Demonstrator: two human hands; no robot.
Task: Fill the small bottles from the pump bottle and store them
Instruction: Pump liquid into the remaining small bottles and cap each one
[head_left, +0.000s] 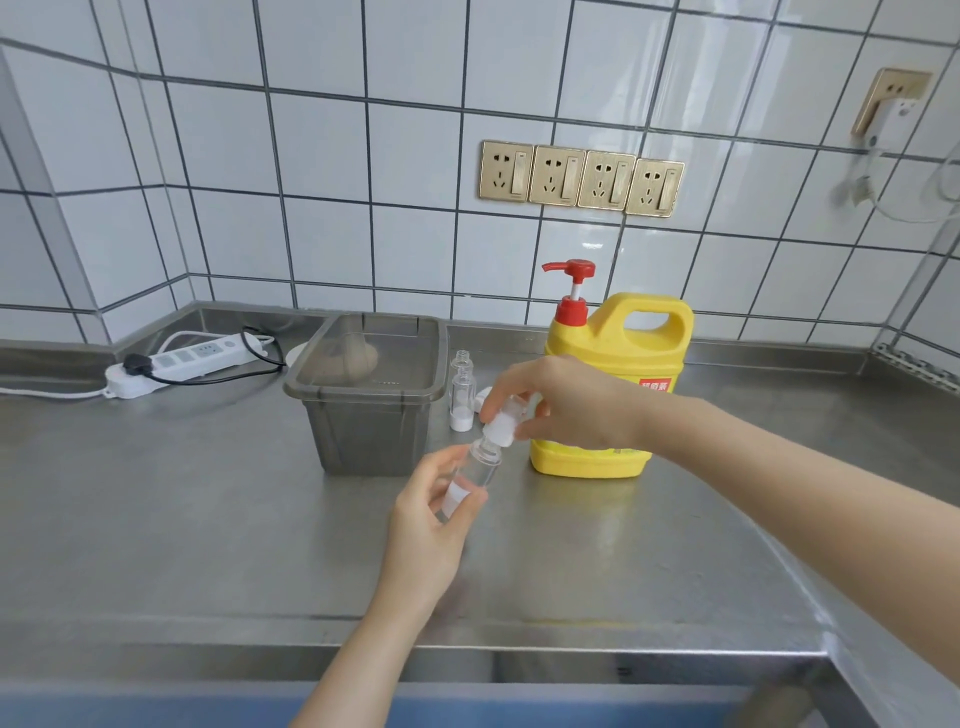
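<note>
Fingers (491, 410) on cap (501, 428) – bin (363, 415) (lidded) beside

— Was there any writing you could read?

— Only on the yellow pump bottle (618, 384). It carried a red label (655, 385) with white Chinese characters across it.

— Could you make them out?

— Not surely. The right hand (566, 402) covered the lower part of the label, and the characters were too small and blurred to tell.

— Anything on the small clear bottle (470, 480) in the left hand (434, 525)?

— It bore a white patch, with nothing readable on it.
</note>
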